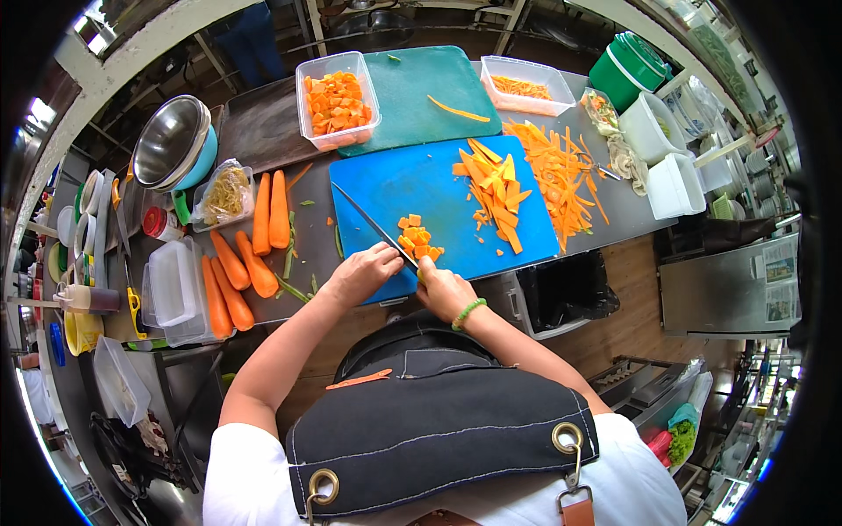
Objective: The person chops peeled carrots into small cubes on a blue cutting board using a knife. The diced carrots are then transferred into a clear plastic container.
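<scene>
My right hand (446, 288) grips the handle of a kitchen knife (370, 220), whose long blade slants toward the far left over a blue cutting board (388, 171). Beside the blade, my left hand (366, 271) rests at the board's near left edge with its fingers curled. Whatever may lie under those fingers is hidden. Just right of the blade sits a small heap of diced carrot (418, 238). Flat carrot slices (496, 187) are piled on the board's right part, with a few scraps around them.
Whole peeled carrots (262, 214) lie left of the board, near nested plastic containers (174, 283). A green board (421, 92) and a tub of carrot pieces (339, 105) stand behind. Carrot peelings (559, 177) and a peeler (606, 172) lie right; a black-lined bin (566, 289) stands below.
</scene>
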Demonstrator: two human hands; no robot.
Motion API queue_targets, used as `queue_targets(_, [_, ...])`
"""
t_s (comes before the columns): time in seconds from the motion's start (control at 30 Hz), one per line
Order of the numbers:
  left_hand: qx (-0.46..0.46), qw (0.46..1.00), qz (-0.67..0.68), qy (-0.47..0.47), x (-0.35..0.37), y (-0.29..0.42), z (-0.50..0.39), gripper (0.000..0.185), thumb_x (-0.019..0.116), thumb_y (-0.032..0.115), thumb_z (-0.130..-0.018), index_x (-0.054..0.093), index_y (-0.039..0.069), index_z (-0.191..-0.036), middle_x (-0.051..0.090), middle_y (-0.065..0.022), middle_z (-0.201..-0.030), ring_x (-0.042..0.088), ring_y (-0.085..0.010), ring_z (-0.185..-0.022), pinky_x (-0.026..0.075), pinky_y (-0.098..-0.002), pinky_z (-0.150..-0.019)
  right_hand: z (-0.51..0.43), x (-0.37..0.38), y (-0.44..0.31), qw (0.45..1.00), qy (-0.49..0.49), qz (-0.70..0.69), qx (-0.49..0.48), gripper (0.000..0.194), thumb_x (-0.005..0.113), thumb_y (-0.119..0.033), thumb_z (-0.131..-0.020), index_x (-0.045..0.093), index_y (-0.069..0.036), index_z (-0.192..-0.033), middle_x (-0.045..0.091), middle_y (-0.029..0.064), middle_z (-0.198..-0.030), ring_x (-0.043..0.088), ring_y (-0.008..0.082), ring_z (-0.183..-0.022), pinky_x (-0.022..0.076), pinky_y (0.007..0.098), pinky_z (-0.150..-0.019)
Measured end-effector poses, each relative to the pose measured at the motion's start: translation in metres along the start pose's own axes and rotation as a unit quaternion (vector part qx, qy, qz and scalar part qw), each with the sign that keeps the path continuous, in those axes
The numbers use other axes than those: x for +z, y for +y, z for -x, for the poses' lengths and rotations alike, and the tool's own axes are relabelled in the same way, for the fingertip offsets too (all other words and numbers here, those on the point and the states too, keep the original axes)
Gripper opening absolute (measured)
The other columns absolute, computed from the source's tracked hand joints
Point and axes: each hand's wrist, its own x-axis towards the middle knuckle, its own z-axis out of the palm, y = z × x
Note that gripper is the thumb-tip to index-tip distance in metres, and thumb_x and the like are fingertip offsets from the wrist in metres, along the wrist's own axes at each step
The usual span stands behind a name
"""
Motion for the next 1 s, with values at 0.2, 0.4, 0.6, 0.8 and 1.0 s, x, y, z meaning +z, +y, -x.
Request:
queue_targets(0.2, [0.007, 1.000, -0.002, 0.020, 0.000, 0.000, 0.002, 0.024, 0.063, 0.006, -0.079, 0.067, 0.002, -0.103, 0.066, -0.0086, -0.105, 0.063, -0.0240, -0.103, 0.056, -0.0326, -0.085, -0.028, 0.002, -0.003, 0.999, -0.015, 0.007, -0.030, 0.034, 0.059, -0.022, -0.090, 0.041, -0.004, -0.113, 0.068, 0.0273, -0.090, 0.064, 0.0495, -0.087, 0.0511, 0.0574, -0.076])
queue_targets(0.4, [0.022, 0.998, -0.026, 0.054, 0.003, 0.003, 0.007, 0.024, 0.063, 0.004, -0.079, 0.067, 0.001, -0.102, 0.065, -0.0086, -0.103, 0.063, -0.0247, -0.101, 0.056, -0.0330, -0.084, -0.005, -0.026, -0.004, 0.999, -0.011, 0.014, -0.039, 0.029, 0.055, -0.022, -0.092, 0.040, -0.006, -0.111, 0.068, 0.0276, -0.088, 0.064, 0.0505, -0.085, 0.0500, 0.0584, -0.074])
queue_targets(0.6, [0.019, 0.998, -0.027, 0.059, 0.008, 0.003, 0.009, 0.025, 0.063, 0.004, -0.078, 0.067, 0.001, -0.103, 0.065, -0.0086, -0.102, 0.063, -0.0250, -0.102, 0.056, -0.0335, -0.084, 0.013, -0.022, -0.005, 0.999, -0.025, 0.021, -0.030, 0.028, 0.056, -0.020, -0.092, 0.040, -0.006, -0.109, 0.068, 0.0267, -0.087, 0.065, 0.0494, -0.084, 0.0504, 0.0580, -0.074])
queue_targets(0.8, [0.024, 0.995, -0.043, 0.088, 0.015, 0.000, 0.012, 0.026, 0.061, 0.007, -0.080, 0.067, 0.004, -0.106, 0.066, -0.0062, -0.107, 0.061, -0.0229, -0.106, 0.055, -0.0321, -0.089, -0.031, 0.008, 0.013, 0.999, -0.036, -0.026, -0.022, 0.029, 0.056, -0.022, -0.092, 0.042, -0.007, -0.112, 0.067, 0.0280, -0.098, 0.064, 0.0483, -0.093, 0.0503, 0.0571, -0.081])
queue_targets(1.0, [-0.008, 0.990, -0.042, 0.133, 0.020, 0.005, 0.006, 0.024, 0.063, 0.005, -0.078, 0.067, 0.004, -0.101, 0.066, -0.0066, -0.102, 0.063, -0.0253, -0.101, 0.056, -0.0342, -0.085, -0.011, -0.030, 0.005, 1.000, -0.002, 0.017, -0.022, 0.028, 0.055, -0.024, -0.093, 0.043, -0.007, -0.111, 0.068, 0.0273, -0.095, 0.065, 0.0479, -0.090, 0.0511, 0.0567, -0.079])
